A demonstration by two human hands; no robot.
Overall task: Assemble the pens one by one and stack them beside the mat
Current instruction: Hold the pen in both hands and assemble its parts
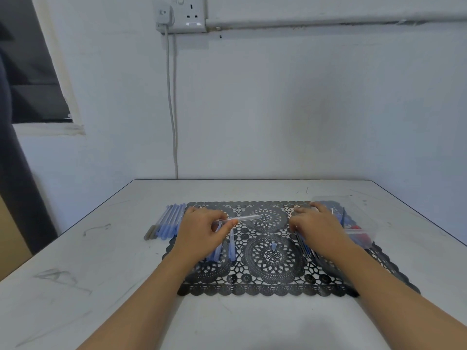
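Assembling pens, batch partly done.
Pinching clear plastic barrel (249, 218) in left hand (202, 232) over black lacy mat (273, 289); reaching right hand (319, 229) onto dark refills (304, 245), grip unclear; stacked blue pens (168, 222) left of mat, loose blue caps (232, 245) remaining.

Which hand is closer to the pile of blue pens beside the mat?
Left. The left hand, holding a clear tube, is just beside the pile of blue pens. The right hand is across the mat, by the plastic box.
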